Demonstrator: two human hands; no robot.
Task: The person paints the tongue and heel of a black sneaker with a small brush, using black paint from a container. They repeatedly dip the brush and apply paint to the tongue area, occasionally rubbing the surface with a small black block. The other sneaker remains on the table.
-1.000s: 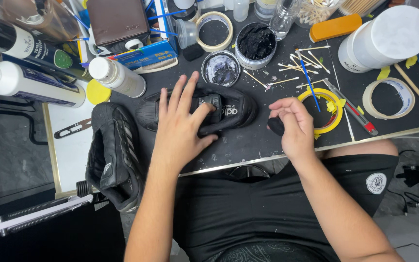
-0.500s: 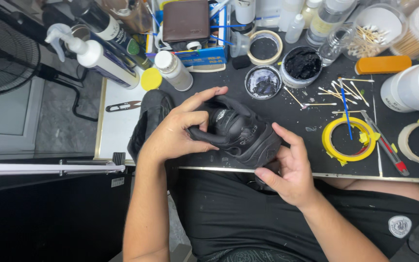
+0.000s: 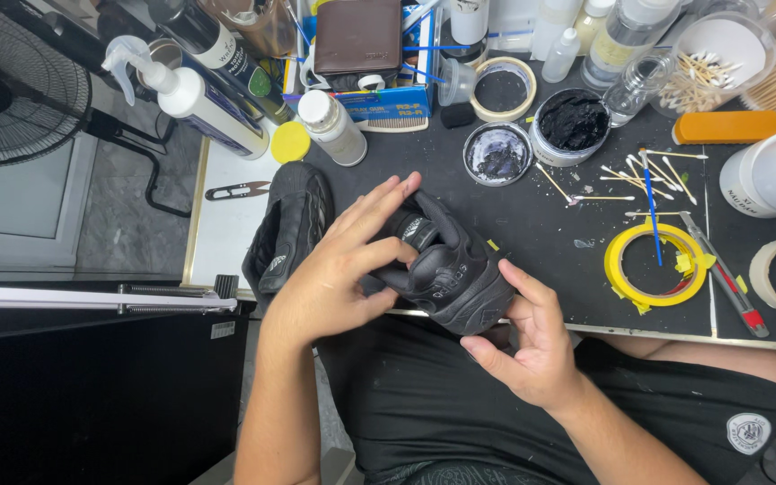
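Observation:
A black sneaker (image 3: 451,274) is lifted at the near edge of the dark worktable (image 3: 541,242), above my lap. My left hand (image 3: 334,269) wraps over its upper from the left, fingers spread across the tongue. My right hand (image 3: 532,337) cups the shoe from below at its near end, thumb on the side. A second black sneaker (image 3: 291,224) lies on the table just left of my left hand.
An open tin of black paste (image 3: 498,153) and a tub of black cream (image 3: 573,121) stand behind the shoe. Cotton swabs, a blue brush (image 3: 650,202), a yellow tape roll (image 3: 656,265), a cutter (image 3: 725,287), bottles (image 3: 199,94) and a fan (image 3: 11,90) surround the spot.
The shoe has been picked up off the table and turned; my left hand shifted over its top and my right hand went under it. The view swung left.

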